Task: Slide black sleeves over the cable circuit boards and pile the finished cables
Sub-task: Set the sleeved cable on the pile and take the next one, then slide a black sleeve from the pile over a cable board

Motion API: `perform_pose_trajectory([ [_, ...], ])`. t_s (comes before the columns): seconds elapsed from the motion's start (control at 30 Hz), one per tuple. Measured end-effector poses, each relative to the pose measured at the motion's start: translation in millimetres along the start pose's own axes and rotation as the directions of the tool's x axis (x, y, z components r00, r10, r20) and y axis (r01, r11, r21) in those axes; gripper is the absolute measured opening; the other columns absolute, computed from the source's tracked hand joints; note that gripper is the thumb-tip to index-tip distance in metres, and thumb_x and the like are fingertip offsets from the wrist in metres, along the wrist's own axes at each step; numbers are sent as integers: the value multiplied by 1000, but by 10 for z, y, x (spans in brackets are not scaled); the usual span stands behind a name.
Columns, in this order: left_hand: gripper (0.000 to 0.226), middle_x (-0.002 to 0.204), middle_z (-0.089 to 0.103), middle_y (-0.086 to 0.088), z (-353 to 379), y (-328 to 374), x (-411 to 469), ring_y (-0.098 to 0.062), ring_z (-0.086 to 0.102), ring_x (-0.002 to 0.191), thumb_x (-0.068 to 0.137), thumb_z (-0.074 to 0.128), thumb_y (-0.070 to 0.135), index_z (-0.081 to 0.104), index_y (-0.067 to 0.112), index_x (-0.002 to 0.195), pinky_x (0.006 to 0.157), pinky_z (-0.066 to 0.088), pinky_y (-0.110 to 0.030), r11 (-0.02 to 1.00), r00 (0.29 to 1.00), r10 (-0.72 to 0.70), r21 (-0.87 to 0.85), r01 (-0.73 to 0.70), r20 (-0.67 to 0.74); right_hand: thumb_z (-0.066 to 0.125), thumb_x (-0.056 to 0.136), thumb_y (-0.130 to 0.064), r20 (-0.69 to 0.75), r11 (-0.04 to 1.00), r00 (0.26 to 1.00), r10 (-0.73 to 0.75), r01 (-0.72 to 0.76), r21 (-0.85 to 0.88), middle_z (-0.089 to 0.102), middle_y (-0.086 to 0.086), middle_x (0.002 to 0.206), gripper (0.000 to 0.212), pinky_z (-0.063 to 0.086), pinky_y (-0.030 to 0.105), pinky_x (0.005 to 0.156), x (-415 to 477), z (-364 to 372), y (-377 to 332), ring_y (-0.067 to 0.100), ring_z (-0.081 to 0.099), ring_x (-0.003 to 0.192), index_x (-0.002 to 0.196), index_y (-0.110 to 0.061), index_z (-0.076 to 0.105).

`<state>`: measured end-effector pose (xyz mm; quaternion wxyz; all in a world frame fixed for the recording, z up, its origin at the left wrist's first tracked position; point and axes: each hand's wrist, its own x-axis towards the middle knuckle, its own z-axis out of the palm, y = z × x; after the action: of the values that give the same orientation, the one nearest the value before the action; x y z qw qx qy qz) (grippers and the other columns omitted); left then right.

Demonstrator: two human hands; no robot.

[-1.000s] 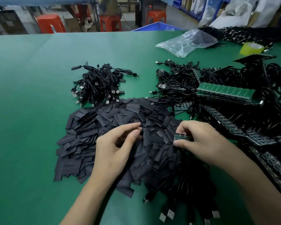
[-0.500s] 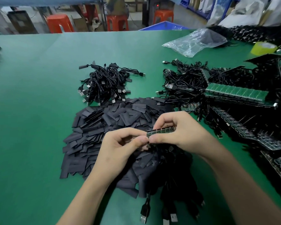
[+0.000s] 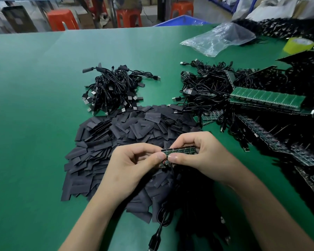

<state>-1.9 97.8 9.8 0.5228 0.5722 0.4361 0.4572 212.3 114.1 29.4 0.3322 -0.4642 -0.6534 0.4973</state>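
Observation:
A small strip of green circuit boards is held above a wide heap of flat black sleeves. My left hand pinches the strip's left end with thumb and fingers. My right hand grips the rest of the strip from the right. Black cables hang from the boards toward the near edge. A pile of finished sleeved cables lies beyond the sleeves on the green table.
Tangled unfinished cables and long green board panels fill the right side. A clear plastic bag and a yellow tape roll lie at the far right. Orange stools stand beyond the table.
My right hand lifted the board strip from the right of the sleeve heap to the middle. My left hand rose off the sleeves and took hold of the strip's left end.

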Motion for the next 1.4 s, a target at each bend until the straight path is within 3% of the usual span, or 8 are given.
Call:
perform_pose_trajectory([
  [0.1, 19, 71, 70, -17, 7, 7, -3, -19, 57, 62, 76, 82, 39, 82, 23, 86, 55, 54, -34, 1000, 1000, 1, -4, -1, -12, 80, 78, -43, -9, 1000, 1000, -8, 8, -14, 76, 3, 84, 20, 56, 49, 76, -10, 19, 17, 14, 67, 74, 88, -27, 77],
  [0.27, 12, 72, 67, -10, 37, 13, 2, -21, 53, 66, 80, 80, 35, 80, 24, 86, 62, 46, -36, 1000, 1000, 16, -27, -16, -4, 80, 84, -27, 4, 998, 999, -39, 39, 51, 75, -5, 81, 7, 53, 20, 72, -36, 47, 20, 5, 67, 74, 85, -23, 75],
  [0.77, 6, 68, 74, -5, 84, 151, -29, -7, 68, 60, 73, 76, 18, 81, 16, 76, 61, 54, -15, 983, 993, 30, -175, -49, -111, 79, 78, -10, 85, 943, 996, -25, -5, 332, 75, 2, 81, 10, 53, 16, 68, -93, -237, 0, 8, 69, 72, 82, -19, 77],
  [0.87, 6, 68, 73, -6, 92, 171, -28, -9, 67, 59, 74, 74, 17, 79, 14, 77, 61, 53, -14, 978, 986, 34, -199, -67, -164, 88, 77, -22, 103, 925, 990, -93, 48, 376, 72, 5, 78, 13, 54, 21, 69, -122, -368, 25, 14, 67, 71, 81, -19, 76],
  [1.03, 8, 69, 73, -9, 77, 138, -5, -13, 67, 58, 74, 75, 19, 80, 14, 77, 60, 54, -17, 972, 976, -27, -232, -24, -214, 87, 79, -31, 184, 771, 962, -201, 40, 636, 69, 0, 74, 22, 55, 25, 60, -156, -498, 81, 13, 64, 64, 86, -17, 72],
  [1.17, 9, 71, 74, -8, 84, 115, -5, -13, 69, 62, 76, 75, 22, 82, 19, 82, 62, 55, -18, 974, 971, -22, -223, -33, -237, 93, 71, -34, 179, 817, 976, -124, -2, 576, 66, 3, 69, 34, 55, 26, 49, -172, -579, 144, 13, 62, 57, 81, -16, 67],
  [1.33, 11, 75, 74, -6, -20, 107, 18, -11, 70, 65, 79, 75, 29, 82, 24, 86, 64, 57, -19, 963, 934, -53, -264, -45, -352, 78, 88, -9, 336, 553, 892, -302, -123, 824, 68, 10, 79, 21, 59, 25, 52, -176, -627, 187, 14, 65, 66, 97, -5, 59],
  [1.4, 11, 76, 75, -4, -68, 124, 20, -10, 70, 66, 79, 74, 31, 82, 27, 85, 64, 58, -19, 962, 928, -61, -268, -43, -368, 79, 88, -12, 366, 602, 894, -260, -146, 785, 68, 10, 78, 24, 55, 24, 46, -187, -638, 178, 15, 64, 63, 97, -6, 58],
])
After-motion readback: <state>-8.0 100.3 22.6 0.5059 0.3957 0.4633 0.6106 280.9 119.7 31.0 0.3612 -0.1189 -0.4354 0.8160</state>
